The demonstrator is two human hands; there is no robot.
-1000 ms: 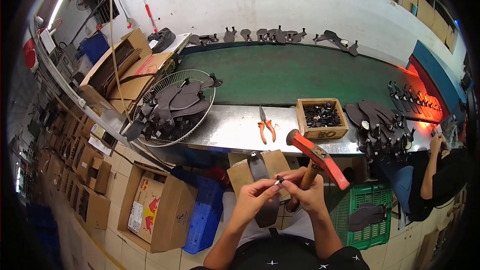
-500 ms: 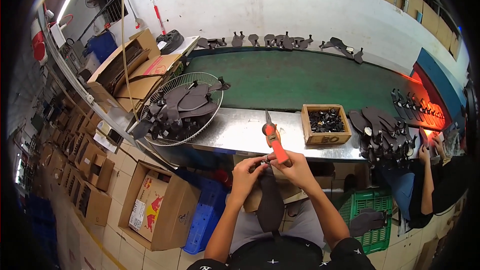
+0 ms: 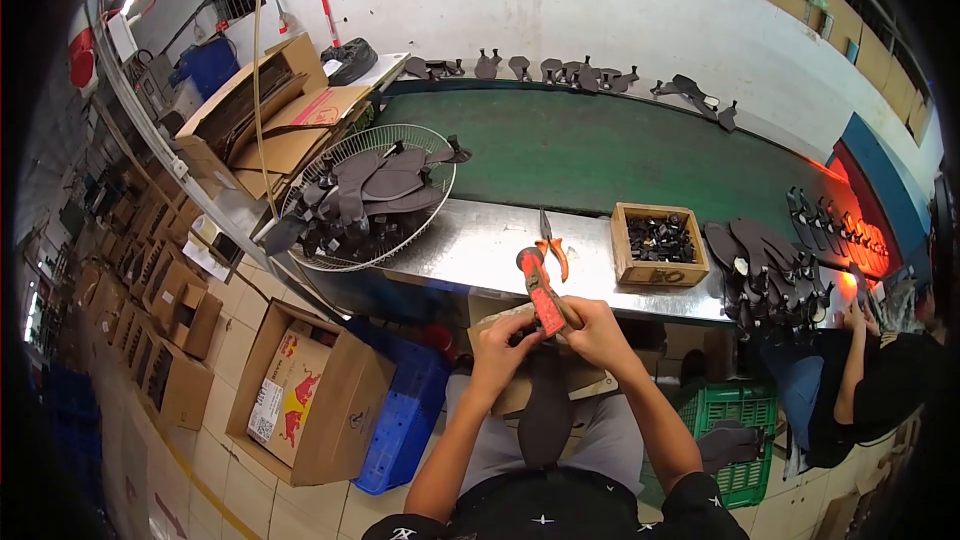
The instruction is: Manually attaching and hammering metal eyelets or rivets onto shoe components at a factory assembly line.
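Note:
On my lap, partly over a pale block point(image 3: 512, 398), lies a dark grey shoe sole point(image 3: 545, 420). My left hand point(image 3: 502, 348) pinches at its far end; the fingers hide exactly what they grip there. My right hand point(image 3: 596, 336) closes round a hammer with a red handle point(image 3: 548, 308), its head pointing away from me above the bench edge. The hammer's lower handle hangs close over the left fingertips. Just beyond it, orange-handled pliers point(image 3: 553, 250) rest on the metal bench top point(image 3: 480, 240).
A wire basket point(image 3: 447, 202) of dark soles stands left; a wooden box point(image 3: 660, 275) of small black parts, right. Behind runs a green conveyor belt point(image 3: 600, 145) toward a glowing heater point(image 3: 850, 210). A co-worker's hand point(image 3: 858, 318) is at right. Crates and a carton point(image 3: 350, 410) flank me.
The hammer has swung a little to the left, so the pliers behind it show more fully. Both hands have drawn slightly nearer to me, and the whole view has shifted a little.

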